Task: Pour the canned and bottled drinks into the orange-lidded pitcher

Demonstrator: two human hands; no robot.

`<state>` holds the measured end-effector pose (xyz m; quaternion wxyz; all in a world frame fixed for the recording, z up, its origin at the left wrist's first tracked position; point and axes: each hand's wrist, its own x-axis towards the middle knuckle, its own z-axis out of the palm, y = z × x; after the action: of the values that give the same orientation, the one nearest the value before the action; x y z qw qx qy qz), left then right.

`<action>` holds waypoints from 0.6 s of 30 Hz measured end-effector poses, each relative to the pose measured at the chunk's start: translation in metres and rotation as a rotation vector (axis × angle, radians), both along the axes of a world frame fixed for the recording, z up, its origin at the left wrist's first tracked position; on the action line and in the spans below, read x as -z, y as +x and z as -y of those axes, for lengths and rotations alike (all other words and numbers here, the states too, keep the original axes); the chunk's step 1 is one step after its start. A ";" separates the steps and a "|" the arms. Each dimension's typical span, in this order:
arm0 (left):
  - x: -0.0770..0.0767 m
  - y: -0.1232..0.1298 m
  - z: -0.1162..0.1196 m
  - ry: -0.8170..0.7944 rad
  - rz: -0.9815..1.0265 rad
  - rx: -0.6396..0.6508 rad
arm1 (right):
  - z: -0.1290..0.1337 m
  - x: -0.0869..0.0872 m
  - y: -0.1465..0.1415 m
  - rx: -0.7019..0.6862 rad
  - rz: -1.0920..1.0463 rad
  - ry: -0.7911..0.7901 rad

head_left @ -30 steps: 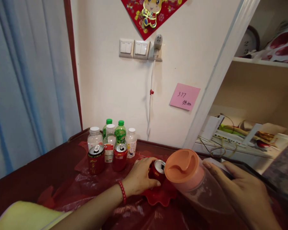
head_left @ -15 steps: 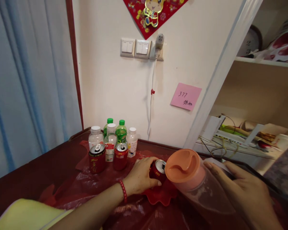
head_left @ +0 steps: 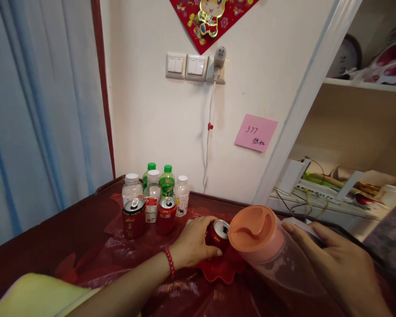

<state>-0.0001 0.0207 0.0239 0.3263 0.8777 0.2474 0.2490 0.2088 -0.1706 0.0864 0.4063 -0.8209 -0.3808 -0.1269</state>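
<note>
My left hand [head_left: 194, 244], with a red bead bracelet at the wrist, is wrapped round a red drink can [head_left: 217, 240]. The can's top is opened, and it stands in or over a red dish with a wavy rim [head_left: 219, 270]. My right hand [head_left: 339, 259] grips a clear pitcher [head_left: 290, 264] with an orange lid. The pitcher is tilted to the left, its lid right beside the can's top. No stream of liquid can be made out. The pitcher's handle is mostly hidden behind my fingers.
Left of my hand stand two more red cans [head_left: 134, 220], with white-capped bottles [head_left: 182, 196] and green-capped bottles [head_left: 167, 182] behind. Red plastic film [head_left: 119, 259] covers part of the dark table. A yellow cloth [head_left: 36, 295] lies front left; a shelf [head_left: 336, 207] with a router stands right.
Both hands, the can and the tilted pitcher stay almost in place. The pitcher's lid has shifted very slightly to the right.
</note>
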 end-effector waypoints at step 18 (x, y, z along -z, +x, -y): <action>-0.001 0.001 0.000 -0.012 -0.004 -0.007 | 0.000 -0.001 -0.002 0.007 -0.018 -0.021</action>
<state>0.0009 0.0203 0.0250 0.3302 0.8752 0.2527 0.2472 0.2071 -0.1706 0.0873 0.4008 -0.8275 -0.3755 -0.1170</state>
